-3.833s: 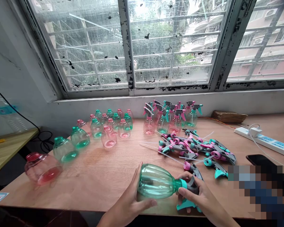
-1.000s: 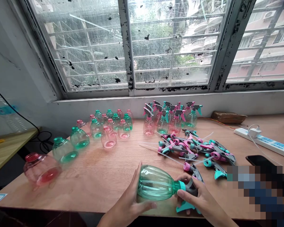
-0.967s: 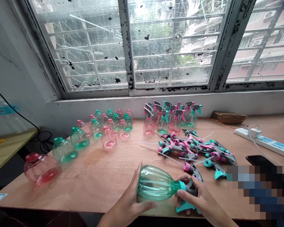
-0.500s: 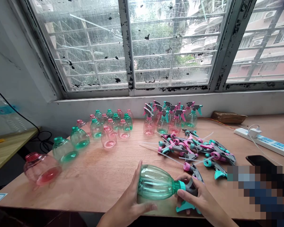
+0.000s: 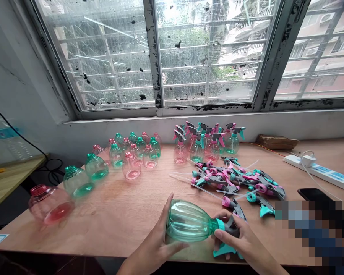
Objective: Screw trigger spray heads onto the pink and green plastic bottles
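Both hands on one green bottle (image 5: pixel 189 221), sideways over the near part of the table (image 5: pixel 117 214)!

And look at the hold: the left hand (image 5: pixel 162 236) cups the rounded base, the right hand (image 5: pixel 239 236) grips the turquoise collar (image 5: pixel 221 224) and dark spray head (image 5: pixel 232 228) at the other end, hands apart with the bottle between; whether it touches the wood, nobody can tell. Just beyond sprawls a tangle of loose spray heads (image 5: pixel 222 178), pink, turquoise and grey, thin tubes poking out. Behind, fitted spray bottles (image 5: pixel 211 153) stand upright in a cluster; to the left, open-necked bottles (image 5: pixel 132 168) sweep toward the near corner. Over right, a black phone (image 5: pixel 314 194) lies near a white power strip (image 5: pixel 331 176).
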The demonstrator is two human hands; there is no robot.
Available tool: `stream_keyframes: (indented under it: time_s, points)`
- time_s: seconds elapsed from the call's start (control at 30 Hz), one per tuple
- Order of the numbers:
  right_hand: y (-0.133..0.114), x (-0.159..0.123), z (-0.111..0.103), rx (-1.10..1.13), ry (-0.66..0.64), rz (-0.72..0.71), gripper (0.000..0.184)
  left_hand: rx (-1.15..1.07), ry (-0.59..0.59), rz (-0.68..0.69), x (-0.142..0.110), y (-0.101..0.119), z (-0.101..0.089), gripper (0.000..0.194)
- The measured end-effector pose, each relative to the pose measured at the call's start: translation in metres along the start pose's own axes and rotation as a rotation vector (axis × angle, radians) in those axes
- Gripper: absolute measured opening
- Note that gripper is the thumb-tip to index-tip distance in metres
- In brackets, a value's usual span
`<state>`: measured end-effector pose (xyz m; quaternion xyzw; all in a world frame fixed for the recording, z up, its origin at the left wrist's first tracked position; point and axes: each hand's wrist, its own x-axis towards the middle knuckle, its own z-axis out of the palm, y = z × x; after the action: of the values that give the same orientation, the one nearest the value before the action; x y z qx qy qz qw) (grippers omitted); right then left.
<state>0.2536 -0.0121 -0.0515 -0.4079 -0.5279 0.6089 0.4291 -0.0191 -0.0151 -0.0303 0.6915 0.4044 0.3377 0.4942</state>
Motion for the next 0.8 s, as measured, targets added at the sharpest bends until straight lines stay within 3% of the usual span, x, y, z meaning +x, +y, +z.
stream_keyframes:
  time_s: [0.27, 0.6, 0.8]
  points:
    - [0.0015, 0.0005, -0.0001, 0.010, 0.008, 0.003, 0.043, -0.042, -0.009, -0.029, 0.0017, -0.0031, -0.0012, 0.114]
    - [-0.0006, 0.0007, 0.0010, 0.004, 0.012, 0.008, 0.047, 0.090, 0.007, 0.010, -0.0005, 0.0003, 0.0002, 0.103]
    - [-0.0003, 0.0009, 0.0004, -0.023, 0.010, 0.009, 0.046, 0.090, 0.015, -0.043, -0.0004, 0.0031, 0.0017, 0.107]
